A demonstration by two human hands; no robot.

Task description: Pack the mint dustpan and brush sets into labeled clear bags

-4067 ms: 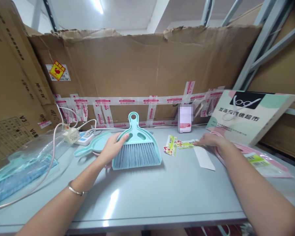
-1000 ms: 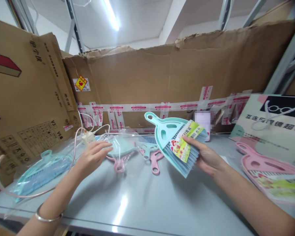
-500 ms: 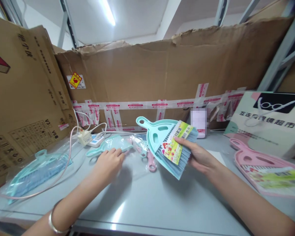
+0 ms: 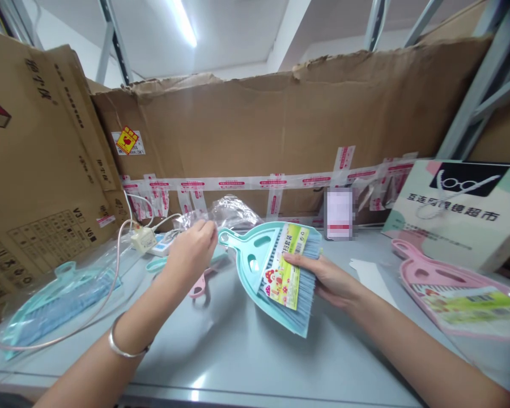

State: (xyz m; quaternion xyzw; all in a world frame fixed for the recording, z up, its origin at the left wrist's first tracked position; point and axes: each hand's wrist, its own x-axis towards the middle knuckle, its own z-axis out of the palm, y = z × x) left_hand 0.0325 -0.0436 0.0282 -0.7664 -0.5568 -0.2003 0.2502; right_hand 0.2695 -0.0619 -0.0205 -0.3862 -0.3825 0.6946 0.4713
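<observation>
**Our right hand (image 4: 331, 277) grips a mint-green dustpan-and-brush set (image 4: 263, 260), our left hand (image 4: 193, 246) a clear plastic bag (image 4: 233, 211)**

Our right thumb lies on the set's printed label (image 4: 285, 266), the other fingers closed behind the bristles (image 4: 309, 283). Our left fingers are bunched tight, pinching the bag's film beside the set's looped handle; the fingertips themselves are turned from view. We have the set in the air over the table (image 4: 238, 362), tilted, handle up to the left. Its pan is glossy mint, pierced by oval holes; the bristles are grey-blue, and the label is yellow-green and white with red mushrooms.

The grey table is smooth and shows a streak of light. Around us stand a wide taped carton (image 4: 259, 124) behind, a tall carton (image 4: 34, 141) on the left and metal shelf posts (image 4: 488, 96), under a tube light (image 4: 182, 22).

Besides the set in hand, we count one bagged mint set (image 4: 63, 294) at far left, one labelled pink set (image 4: 442, 283) at right, and one pink handle (image 4: 198, 287) and one mint handle (image 4: 155, 264) near our left forearm, their other parts mostly hidden. We also count one phone (image 4: 340, 215), one white card (image 4: 374, 277), one plug adapter (image 4: 144, 239) and one box printed with glasses (image 4: 454, 226).
</observation>
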